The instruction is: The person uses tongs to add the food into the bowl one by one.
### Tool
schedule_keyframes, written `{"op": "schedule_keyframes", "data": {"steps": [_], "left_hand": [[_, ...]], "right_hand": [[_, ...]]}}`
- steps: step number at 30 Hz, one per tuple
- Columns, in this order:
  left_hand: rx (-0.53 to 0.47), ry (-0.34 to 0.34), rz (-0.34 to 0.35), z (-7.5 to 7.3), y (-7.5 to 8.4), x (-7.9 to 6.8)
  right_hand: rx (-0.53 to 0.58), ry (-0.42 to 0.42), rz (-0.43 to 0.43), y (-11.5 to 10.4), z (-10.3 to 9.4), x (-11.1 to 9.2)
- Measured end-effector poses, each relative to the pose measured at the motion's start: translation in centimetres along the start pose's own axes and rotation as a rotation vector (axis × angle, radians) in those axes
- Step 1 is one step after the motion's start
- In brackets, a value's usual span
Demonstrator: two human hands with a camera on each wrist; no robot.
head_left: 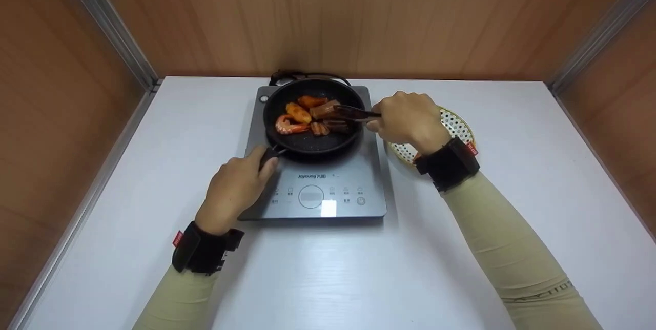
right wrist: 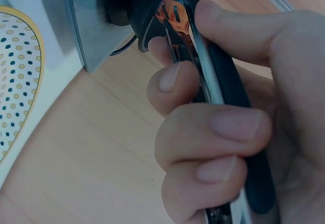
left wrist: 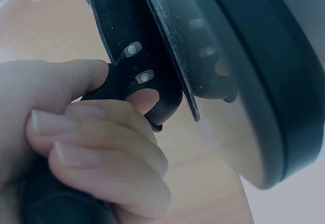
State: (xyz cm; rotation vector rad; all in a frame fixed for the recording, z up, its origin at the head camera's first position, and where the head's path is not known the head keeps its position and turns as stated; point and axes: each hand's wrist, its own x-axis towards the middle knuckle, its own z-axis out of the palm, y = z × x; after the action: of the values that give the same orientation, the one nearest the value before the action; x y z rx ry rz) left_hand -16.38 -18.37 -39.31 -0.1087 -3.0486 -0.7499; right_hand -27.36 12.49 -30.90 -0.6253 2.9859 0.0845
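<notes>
My left hand (head_left: 233,189) grips the black handle (head_left: 268,156) of a frying pan (head_left: 312,143), which sits on an induction cooker (head_left: 348,179). In the pan lie a curled pink shrimp (head_left: 288,126), orange-brown pieces like chicken wings (head_left: 298,112) and reddish-brown strips of food (head_left: 319,128). My right hand (head_left: 409,119) holds tongs (head_left: 351,112) with dark grips and metal edges, fingers wrapped round both arms. The tongs' tips are at a brown piece (head_left: 324,109) on the pan's right side; whether they pinch it I cannot tell.
A dotted plate (head_left: 457,126) with a yellow rim is right of the cooker, partly under my right forearm. Behind the pan runs a black cord (head_left: 328,76). Wooden panels (head_left: 328,17) wall the white table (head_left: 318,273) at the back and sides.
</notes>
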Motion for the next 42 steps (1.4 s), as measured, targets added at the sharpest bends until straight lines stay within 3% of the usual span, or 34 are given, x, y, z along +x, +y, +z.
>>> {"op": "schedule_keyframes", "data": {"steps": [8,17,30,42], "left_hand": [[-0.005,-0.014,-0.001,0.1,-0.1,0.1],[-0.016,-0.018,-0.011,0.1,-0.1,0.1],[-0.003,0.003,0.010,0.1,-0.2,0.2],[-0.003,-0.007,-0.001,0.2,-0.3,0.2]], "right_hand": [[0.050,0.031,0.009,0.0,0.0,-0.6],[0.148,0.140,0.023,1.2,0.1,-2.3],[0.282,0.218,0.144,6.8,1.9,-7.2],[0.308,0.165,0.236,11.9,4.5,-9.9]]}}
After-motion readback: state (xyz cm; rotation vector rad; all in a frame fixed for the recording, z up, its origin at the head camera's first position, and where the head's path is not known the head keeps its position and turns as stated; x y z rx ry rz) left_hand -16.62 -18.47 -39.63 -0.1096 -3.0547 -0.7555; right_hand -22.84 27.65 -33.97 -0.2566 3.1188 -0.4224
